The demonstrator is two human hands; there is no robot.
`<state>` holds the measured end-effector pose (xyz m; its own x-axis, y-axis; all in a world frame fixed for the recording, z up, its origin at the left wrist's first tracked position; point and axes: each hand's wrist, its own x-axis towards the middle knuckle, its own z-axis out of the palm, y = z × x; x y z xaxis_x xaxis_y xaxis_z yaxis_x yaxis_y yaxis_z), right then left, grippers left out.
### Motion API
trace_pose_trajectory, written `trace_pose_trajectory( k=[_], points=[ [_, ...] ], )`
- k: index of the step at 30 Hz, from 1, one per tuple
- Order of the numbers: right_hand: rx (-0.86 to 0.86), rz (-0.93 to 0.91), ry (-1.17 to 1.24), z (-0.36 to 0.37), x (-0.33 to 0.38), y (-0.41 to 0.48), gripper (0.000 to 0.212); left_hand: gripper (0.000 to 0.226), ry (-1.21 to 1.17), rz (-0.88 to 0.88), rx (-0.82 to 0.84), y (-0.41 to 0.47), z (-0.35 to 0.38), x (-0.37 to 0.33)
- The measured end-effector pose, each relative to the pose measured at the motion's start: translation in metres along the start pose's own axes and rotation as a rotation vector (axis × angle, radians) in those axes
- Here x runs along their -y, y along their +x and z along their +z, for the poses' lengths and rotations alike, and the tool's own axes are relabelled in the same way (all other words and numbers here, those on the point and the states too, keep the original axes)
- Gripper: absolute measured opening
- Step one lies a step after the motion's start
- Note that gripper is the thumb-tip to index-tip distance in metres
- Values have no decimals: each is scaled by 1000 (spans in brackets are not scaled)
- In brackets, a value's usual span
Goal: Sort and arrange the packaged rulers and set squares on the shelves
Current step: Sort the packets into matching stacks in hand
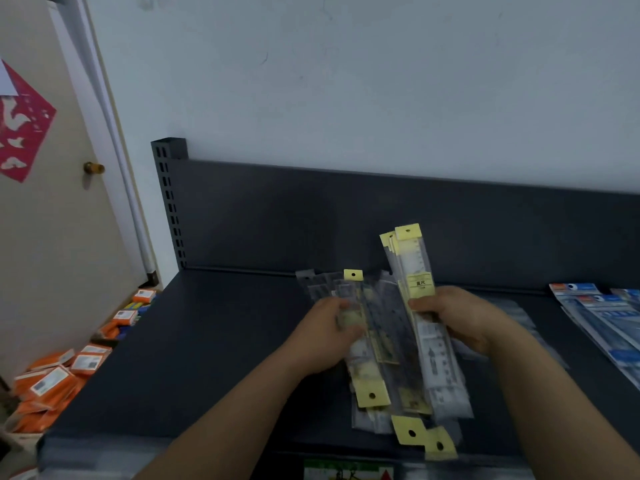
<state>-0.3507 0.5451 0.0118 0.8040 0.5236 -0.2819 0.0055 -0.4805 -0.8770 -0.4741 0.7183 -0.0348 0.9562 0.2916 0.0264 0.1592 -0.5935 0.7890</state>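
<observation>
At lower centre, clear-sleeved rulers with yellow hang tabs (377, 362) lie fanned on the dark metal shelf (207, 341). The right hand (460, 317) grips a raised bundle (415, 268). The left hand (329, 327), blurred, seems to pinch the fanned ones. Sorting is under way; next, the tabs need turning one way.

Free shelf (207, 341) left of ruler packs (377, 344)

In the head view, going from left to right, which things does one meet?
From the left: red paper cutout → door knob → slotted post → left hand gripping ruler packs → right hand gripping a second bundle → blue packs.
</observation>
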Motion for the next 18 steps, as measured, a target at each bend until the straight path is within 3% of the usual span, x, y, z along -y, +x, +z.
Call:
trace_pose_trajectory(
  k=[6, 10, 12, 14, 16, 18],
  points=[
    [164, -303, -469, 43, 53, -19, 10, 91, -115, 80, -348, -25, -74, 24],
    [154, -449, -1058, 107, 82, -9, 8, 106, 183, 201, -487, -42, -118, 49],
    [158, -527, -1168, 136, 86, -1, 8, 90, 412, 167, -451, -46, -130, 67],
    [178, -589, -1183, 158, 82, 10, 10, 54, 540, 128, -368, -48, -136, 85],
    [197, -636, -1142, 169, 75, 20, 9, 23, 555, 47, -270, -52, -139, 96],
    [208, -637, -1094, 167, 67, 26, 20, 15, 525, -51, -193, -57, -140, 103]
  ],
)
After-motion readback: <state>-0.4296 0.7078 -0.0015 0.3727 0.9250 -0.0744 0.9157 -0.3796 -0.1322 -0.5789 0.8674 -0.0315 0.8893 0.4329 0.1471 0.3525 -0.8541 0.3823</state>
